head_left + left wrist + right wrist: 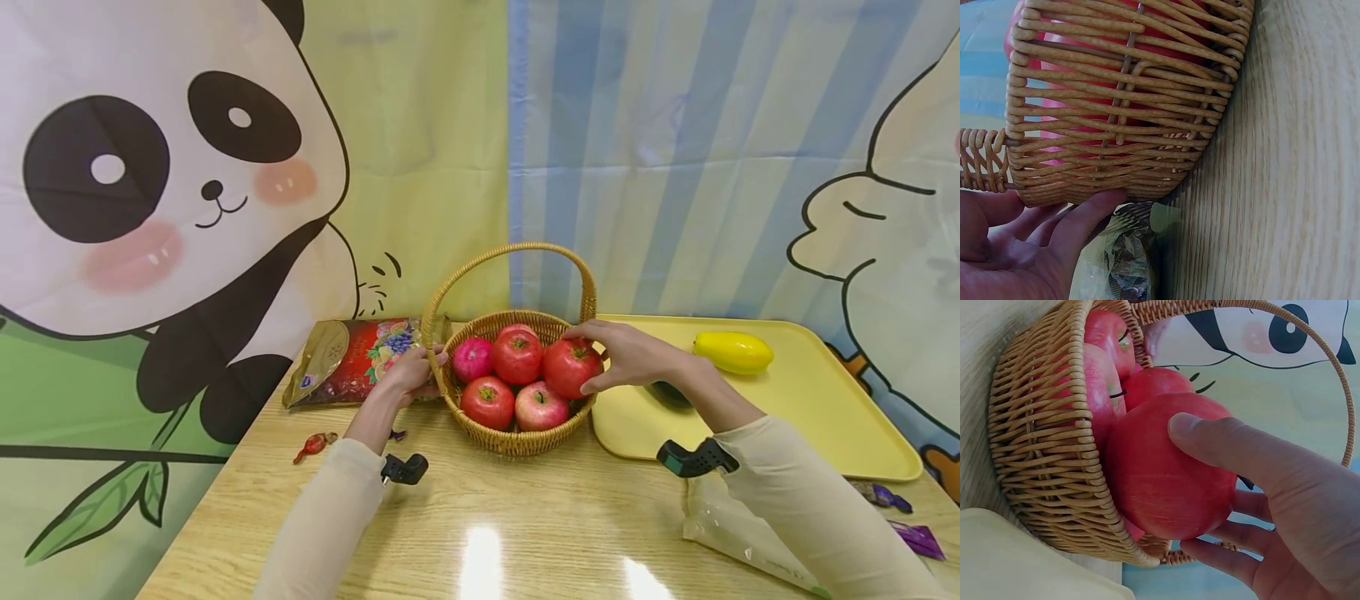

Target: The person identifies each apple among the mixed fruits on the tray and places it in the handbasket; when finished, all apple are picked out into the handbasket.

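A wicker basket point(519, 442) with a tall arched handle holds several red and pink fruits. My right hand point(633, 354) grips a large red apple point(1166, 465) at the basket's right side, the thumb on one face and the fingers round the other. The apple sits at the rim, beside other apples point(517, 354). At the left side, my left hand point(411, 372) holds the basket where the handle meets the rim. In the left wrist view its thumb lies along the woven wall point(1116, 125); some of its fingertips are hidden.
A yellow tray point(795, 417) on the right bears a yellow fruit point(733, 352) and a dark item partly hidden by my right arm. A red-and-gold bag point(367, 354) lies behind my left hand. Wrapped candies point(313, 446) and a pale packet point(742, 533) are on the wooden table.
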`<state>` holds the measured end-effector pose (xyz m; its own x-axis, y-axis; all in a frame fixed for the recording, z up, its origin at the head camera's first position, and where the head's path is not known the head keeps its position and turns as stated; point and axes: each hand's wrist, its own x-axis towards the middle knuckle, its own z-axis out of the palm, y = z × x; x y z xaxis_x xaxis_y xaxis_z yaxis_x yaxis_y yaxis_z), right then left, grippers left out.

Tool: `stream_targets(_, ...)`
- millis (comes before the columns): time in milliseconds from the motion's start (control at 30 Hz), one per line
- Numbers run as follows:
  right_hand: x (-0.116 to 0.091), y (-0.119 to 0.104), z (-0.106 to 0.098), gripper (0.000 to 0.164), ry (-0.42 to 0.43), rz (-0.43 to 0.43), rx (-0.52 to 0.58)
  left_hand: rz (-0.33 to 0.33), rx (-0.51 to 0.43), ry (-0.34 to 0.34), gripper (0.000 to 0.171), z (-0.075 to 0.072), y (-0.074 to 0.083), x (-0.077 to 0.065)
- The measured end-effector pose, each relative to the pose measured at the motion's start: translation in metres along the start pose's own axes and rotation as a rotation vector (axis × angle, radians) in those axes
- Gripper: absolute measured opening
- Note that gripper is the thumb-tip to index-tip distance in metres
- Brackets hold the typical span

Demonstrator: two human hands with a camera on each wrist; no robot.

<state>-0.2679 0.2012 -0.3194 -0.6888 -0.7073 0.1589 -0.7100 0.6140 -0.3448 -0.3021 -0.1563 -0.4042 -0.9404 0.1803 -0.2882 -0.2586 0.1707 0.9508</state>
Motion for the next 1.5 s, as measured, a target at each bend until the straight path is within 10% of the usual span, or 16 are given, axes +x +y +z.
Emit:
stream_targets(667, -0.002, 0.004, 0.002, 0.078, -0.067, 0.040, 0.105, -0.011, 0.005, 0.022, 0.049, -0.002, 0.000, -0.001)
stream_targets(1367, -0.040, 0.005, -0.021, 0.082, 0.011, 0.086, 0.087, 0.129, 0.039, 0.003, 0.043, -0.013, 0.000, -0.026)
stream_targets(1500, -0.049, 0.001, -0.026, 0.078, 0.039, 0.096, 0.052, 0.196, 0.147, 0.128, 0.044, -0.016, 0.006, -0.041)
